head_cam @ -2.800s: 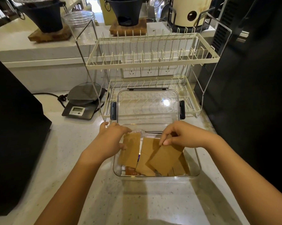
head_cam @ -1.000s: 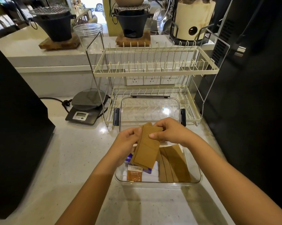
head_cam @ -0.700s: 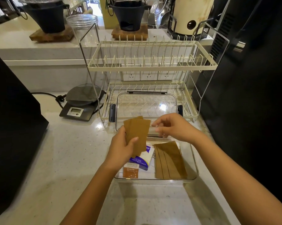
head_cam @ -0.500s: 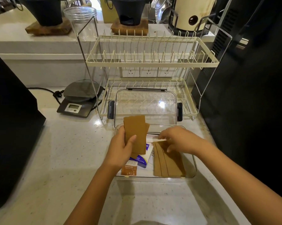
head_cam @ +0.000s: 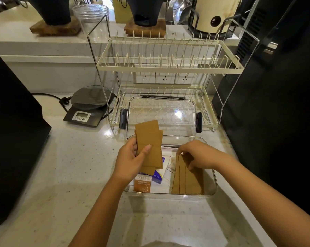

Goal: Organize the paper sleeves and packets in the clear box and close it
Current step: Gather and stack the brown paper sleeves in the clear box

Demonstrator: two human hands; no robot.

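The clear box (head_cam: 214, 186) sits on the counter in front of me, its clear lid (head_cam: 161, 113) standing open behind it against the dish rack. My left hand (head_cam: 131, 161) holds a small stack of brown paper sleeves (head_cam: 149, 139) upright above the box's left side. My right hand (head_cam: 200, 154) reaches into the box's right side, fingers on the top edge of a row of brown sleeves (head_cam: 188, 179) lying flat. Under my left hand lie an orange packet (head_cam: 142, 184) and a blue-and-white packet (head_cam: 158, 176).
A cream two-tier wire dish rack (head_cam: 168, 68) stands right behind the box. A digital kitchen scale (head_cam: 87, 107) with a cord sits at the left. Dark appliances flank both sides, one at the left (head_cam: 13, 131) and one at the right (head_cam: 275, 104). A clear jar (head_cam: 91, 16) stands on the back ledge.
Both hands lifted a stack of sleeves out of the box; my left hand kept it raised while my right hand let go and dropped onto the sleeves lying at the box's right.
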